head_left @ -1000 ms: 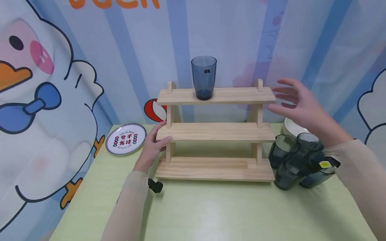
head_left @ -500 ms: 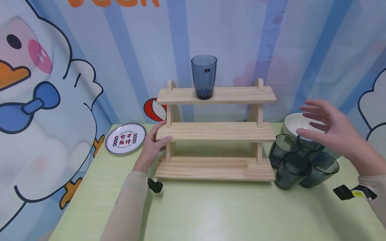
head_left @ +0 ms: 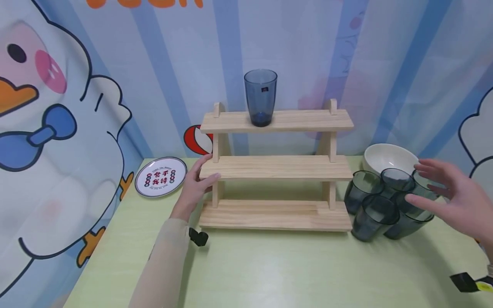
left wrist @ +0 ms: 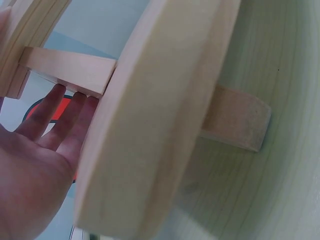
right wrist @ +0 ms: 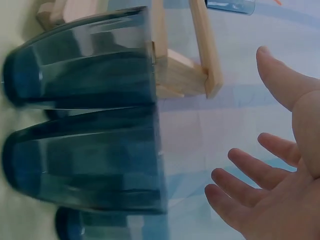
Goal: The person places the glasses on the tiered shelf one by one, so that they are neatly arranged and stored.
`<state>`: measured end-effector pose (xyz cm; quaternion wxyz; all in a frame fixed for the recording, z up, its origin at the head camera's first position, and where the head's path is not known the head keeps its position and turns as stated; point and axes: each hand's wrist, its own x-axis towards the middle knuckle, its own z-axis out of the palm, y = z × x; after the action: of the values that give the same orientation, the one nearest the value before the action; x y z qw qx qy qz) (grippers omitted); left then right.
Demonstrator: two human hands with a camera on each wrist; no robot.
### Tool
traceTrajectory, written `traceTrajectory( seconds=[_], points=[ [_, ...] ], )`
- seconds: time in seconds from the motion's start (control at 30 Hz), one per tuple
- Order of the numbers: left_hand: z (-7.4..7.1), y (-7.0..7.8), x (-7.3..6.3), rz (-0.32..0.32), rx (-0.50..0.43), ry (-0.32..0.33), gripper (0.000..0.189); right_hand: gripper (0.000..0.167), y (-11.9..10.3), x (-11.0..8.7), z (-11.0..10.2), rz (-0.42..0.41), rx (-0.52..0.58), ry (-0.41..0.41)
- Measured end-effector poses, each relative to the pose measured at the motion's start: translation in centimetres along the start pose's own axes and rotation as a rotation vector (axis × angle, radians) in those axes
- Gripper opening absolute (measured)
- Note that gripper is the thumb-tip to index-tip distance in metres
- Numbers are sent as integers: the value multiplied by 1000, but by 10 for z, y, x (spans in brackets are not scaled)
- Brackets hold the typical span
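holding the wooden shelf (head_left: 275, 167) is the left grip (head_left: 192, 185), while glasses (head_left: 379, 214) stand near the loosely spread right grip (head_left: 454, 200).

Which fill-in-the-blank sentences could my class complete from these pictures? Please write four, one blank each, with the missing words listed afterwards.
1. A single glass stands at the ____ of the wooden rack.
2. The person's ____ hand grips the side of the rack.
3. The right hand, near the cluster of glasses, holds ____.
4. As the person sees it, the white bowl stands to the ____ of the rack, away from the printed plate.

Missing words: top; left; nothing; right.
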<state>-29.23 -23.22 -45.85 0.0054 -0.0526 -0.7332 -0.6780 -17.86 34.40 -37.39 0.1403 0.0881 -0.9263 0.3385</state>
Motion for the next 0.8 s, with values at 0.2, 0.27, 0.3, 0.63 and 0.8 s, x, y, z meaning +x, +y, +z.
traceTrajectory(
  seconds=[0.2, 0.27, 0.3, 0.63, 0.8],
  points=[
    [0, -1, -1, -11, 0, -3, 67, 88, 23, -25, 13, 49, -7, 9],
    [1, -1, -1, -13, 8, -1, 67, 89, 29, -31, 17, 74, 7, 1],
    [1, -1, -1, -12, 7, 0, 67, 90, 31, -34, 19, 89, 13, 0],
    [0, 1, -2, -8, -6, 6, 67, 99, 46, -47, 38, 212, 64, -4],
    [1, 0, 0, -8, 2, 4, 67, 103, 50, -49, 44, 274, 89, 5]
  ],
)
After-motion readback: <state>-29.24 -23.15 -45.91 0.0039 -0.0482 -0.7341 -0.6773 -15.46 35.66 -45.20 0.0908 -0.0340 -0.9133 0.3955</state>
